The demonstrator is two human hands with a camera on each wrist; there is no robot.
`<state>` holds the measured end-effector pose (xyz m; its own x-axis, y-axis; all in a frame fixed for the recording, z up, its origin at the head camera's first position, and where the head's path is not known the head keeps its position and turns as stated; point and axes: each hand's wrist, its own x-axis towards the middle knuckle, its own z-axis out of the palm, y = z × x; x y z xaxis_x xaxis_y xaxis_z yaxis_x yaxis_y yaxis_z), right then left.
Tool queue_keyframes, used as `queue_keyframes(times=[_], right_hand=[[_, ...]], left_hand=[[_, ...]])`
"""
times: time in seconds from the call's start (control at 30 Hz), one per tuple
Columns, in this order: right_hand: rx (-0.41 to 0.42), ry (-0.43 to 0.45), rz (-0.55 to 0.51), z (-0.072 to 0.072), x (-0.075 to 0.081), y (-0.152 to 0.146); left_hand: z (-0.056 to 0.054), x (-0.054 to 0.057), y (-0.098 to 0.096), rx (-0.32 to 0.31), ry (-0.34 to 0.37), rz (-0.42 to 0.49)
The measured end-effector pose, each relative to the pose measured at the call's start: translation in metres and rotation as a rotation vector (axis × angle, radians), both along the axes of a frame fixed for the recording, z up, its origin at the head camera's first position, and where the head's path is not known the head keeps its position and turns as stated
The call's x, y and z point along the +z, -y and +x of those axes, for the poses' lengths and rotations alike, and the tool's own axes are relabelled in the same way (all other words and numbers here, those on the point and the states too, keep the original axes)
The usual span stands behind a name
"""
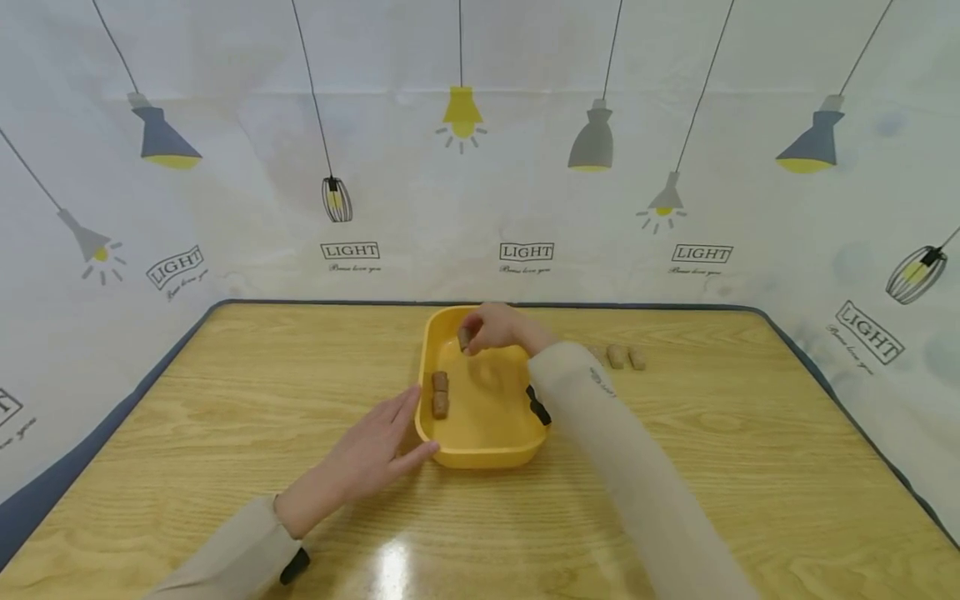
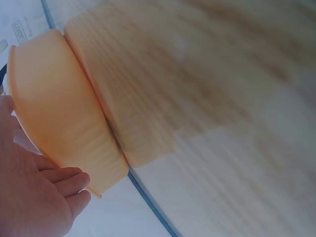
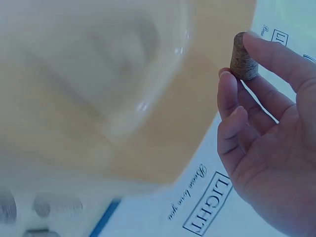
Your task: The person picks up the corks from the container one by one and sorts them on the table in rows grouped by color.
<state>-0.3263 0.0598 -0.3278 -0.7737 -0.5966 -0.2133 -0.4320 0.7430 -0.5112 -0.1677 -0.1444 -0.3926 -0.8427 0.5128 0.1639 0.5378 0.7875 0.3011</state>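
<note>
Right hand [image 1: 491, 327]: I am pinching one cork [image 3: 244, 59] between thumb and fingers, over the far-left part of the yellow tray [image 1: 487, 457] | Left hand [image 1: 375, 454]: I am resting extended fingers on its near-left rim | Cork: showing brown, speckled, slightly tapered | Obscured: my right sleeve [image 1: 630, 450] is partly masking the cork row [image 1: 616, 357] on the table [image 1: 750, 467].

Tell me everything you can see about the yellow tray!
The yellow tray looks like smooth, slightly shiny plastic. It is a rectangle with rounded corners, a flat floor, raised walls and an open top. It sits upright on the wooden table, its long sides running away from the person. Two corks lie in line on its floor, near the left wall. The left hand touches its left side and near-left corner, while the right hand holds another cork over its far end.
</note>
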Motion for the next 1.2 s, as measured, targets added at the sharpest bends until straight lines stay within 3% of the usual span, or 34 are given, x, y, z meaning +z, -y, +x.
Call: queue_keyframes(times=[0.17, 0.43, 0.7, 1.0, 1.2], right_hand=[[0.013, -0.017, 0.030, 0.001, 0.007, -0.008], [0.095, -0.042, -0.008, 0.006, 0.008, -0.025], [0.099, -0.049, -0.004, 0.015, 0.008, -0.046], [0.211, -0.128, -0.112, 0.024, 0.001, -0.071], [0.155, -0.127, -0.103, 0.034, 0.002, -0.089]], left_hand=[[-0.001, -0.001, 0.000, 0.002, -0.003, -0.005], [0.000, -0.002, 0.000, 0.007, -0.009, -0.005], [0.000, -0.001, 0.000, 0.007, -0.016, -0.004], [0.001, -0.001, -0.001, 0.005, -0.008, -0.012], [0.001, 0.000, -0.001, 0.004, -0.014, -0.006]])
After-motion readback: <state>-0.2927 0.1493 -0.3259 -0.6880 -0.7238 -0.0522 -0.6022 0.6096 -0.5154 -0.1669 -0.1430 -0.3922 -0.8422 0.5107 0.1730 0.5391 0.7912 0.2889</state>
